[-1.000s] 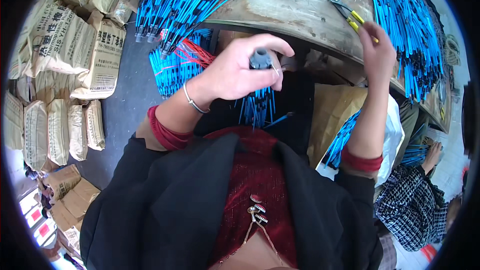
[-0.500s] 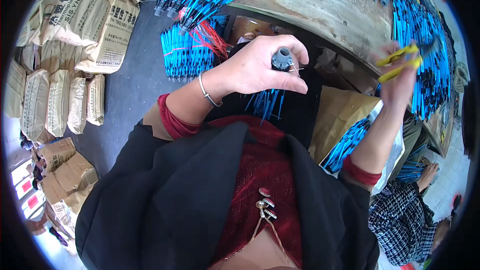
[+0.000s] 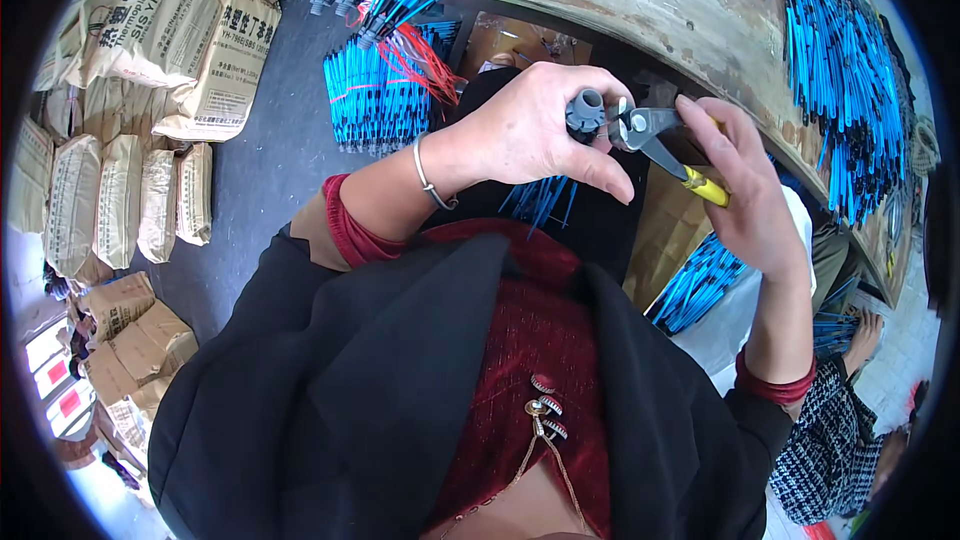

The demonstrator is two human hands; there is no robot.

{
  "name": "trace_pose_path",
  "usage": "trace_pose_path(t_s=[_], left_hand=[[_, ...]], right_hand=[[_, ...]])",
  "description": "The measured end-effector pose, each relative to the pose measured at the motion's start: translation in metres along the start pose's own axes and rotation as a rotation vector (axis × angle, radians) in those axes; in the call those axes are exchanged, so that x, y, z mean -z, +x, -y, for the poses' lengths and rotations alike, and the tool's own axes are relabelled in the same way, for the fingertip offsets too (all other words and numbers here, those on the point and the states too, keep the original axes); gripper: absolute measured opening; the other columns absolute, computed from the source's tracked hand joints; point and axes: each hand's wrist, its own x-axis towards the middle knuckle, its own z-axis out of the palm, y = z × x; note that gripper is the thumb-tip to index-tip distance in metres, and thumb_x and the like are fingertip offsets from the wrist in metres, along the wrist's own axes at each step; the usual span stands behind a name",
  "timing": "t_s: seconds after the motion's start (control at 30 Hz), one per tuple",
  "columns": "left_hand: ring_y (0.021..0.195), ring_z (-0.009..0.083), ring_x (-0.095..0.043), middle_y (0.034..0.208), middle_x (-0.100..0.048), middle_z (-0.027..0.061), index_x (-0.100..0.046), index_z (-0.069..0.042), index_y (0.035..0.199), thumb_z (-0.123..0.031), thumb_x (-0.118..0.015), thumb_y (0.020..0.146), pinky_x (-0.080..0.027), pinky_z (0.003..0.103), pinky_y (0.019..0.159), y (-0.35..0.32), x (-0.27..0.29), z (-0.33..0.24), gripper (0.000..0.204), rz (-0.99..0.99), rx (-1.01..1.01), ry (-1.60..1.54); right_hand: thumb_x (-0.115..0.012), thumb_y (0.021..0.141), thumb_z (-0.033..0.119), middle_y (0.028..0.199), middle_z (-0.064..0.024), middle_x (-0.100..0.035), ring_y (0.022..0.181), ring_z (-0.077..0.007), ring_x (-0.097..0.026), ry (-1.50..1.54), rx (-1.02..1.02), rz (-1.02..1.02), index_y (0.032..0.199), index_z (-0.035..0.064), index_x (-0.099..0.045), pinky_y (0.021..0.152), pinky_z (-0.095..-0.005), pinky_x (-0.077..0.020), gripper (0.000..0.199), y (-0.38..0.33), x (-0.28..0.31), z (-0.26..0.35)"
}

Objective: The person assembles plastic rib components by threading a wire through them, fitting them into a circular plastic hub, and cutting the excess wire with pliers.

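Note:
My left hand is closed round a dark grey ribbed plastic fitting with a round open tube on top. Thin blue sticks show below that hand; whether they join the fitting is hidden. In my right hand is a pair of yellow-handled pliers, fingers wrapped round the grips. The metal jaws reach to the fitting's right side, close to my left fingertips. A small whitish bit shows at the jaws, too small to make out.
Bundled blue sticks stand on the floor at the far left, red strips beside them. A wooden bench runs across the back, with blue sticks heaped at its right. Paper sacks line the left. A co-worker's hand is at right.
My right hand has brought the pliers leftward from over the blue sticks at the bench to the fitting. The left hand has shifted slightly right, still holding the fitting.

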Motion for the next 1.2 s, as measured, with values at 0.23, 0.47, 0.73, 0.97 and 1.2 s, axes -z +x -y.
trace_pose_path(t_s=[0.23, 0.47, 0.73, 0.97, 1.2], left_hand=[[0.064, 0.0089, -0.054, 0.073, -0.057, 0.0023, -0.060, -0.002, 0.092, -0.020, -0.086, 0.051, -0.044, 0.023, 0.061, 0.000, 0.002, 0.004, 0.052, 0.068, -0.072, 0.017], [0.063, 0.0087, -0.053, 0.076, -0.058, 0.0024, -0.060, -0.002, 0.092, -0.022, -0.086, 0.053, -0.044, 0.024, 0.061, 0.002, -0.001, 0.002, 0.051, 0.010, -0.078, 0.047], [0.064, 0.0076, -0.054, 0.075, -0.057, 0.0017, -0.060, -0.002, 0.094, -0.023, -0.086, 0.053, -0.044, 0.022, 0.060, 0.003, 0.002, 0.004, 0.053, 0.023, -0.034, 0.011], [0.065, 0.0068, -0.054, 0.073, -0.057, 0.0009, -0.060, -0.002, 0.093, -0.021, -0.086, 0.052, -0.044, 0.021, 0.060, 0.007, -0.002, 0.008, 0.051, 0.047, -0.060, -0.049], [0.064, 0.0065, -0.053, 0.071, -0.056, -0.0002, -0.061, -0.003, 0.088, -0.022, -0.085, 0.053, -0.043, 0.021, 0.059, 0.008, -0.002, 0.005, 0.046, 0.027, 0.017, -0.006]], right_hand=[[-0.051, 0.058, -0.015, 0.110, -0.0149, -0.047, 0.100, -0.0339, -0.047, -0.334, 0.048, -0.037, 0.124, 0.0111, -0.049, 0.088, -0.0381, -0.0397, 0.071, 0.005, 0.030, 0.008], [-0.051, 0.055, -0.016, 0.110, -0.0150, -0.049, 0.100, -0.0335, -0.048, -0.357, 0.067, 0.044, 0.124, 0.0096, -0.049, 0.087, -0.0365, -0.0400, 0.073, 0.006, 0.024, 0.016], [-0.052, 0.055, -0.016, 0.103, -0.0135, -0.053, 0.092, -0.0315, -0.053, -0.214, -0.048, 0.100, 0.124, 0.0077, -0.048, 0.081, -0.0326, -0.0431, 0.073, -0.003, 0.011, 0.012], [-0.055, 0.065, -0.012, 0.108, -0.0109, -0.051, 0.097, -0.0305, -0.051, 0.095, -0.065, -0.296, 0.120, 0.0120, -0.052, 0.083, -0.0374, -0.0431, 0.060, -0.021, -0.064, -0.011], [-0.059, 0.062, -0.010, 0.118, -0.0131, -0.046, 0.107, -0.0327, -0.046, -0.697, 0.213, -0.565, 0.117, 0.0111, -0.051, 0.092, -0.0468, -0.0372, 0.060, -0.024, -0.042, -0.022]])
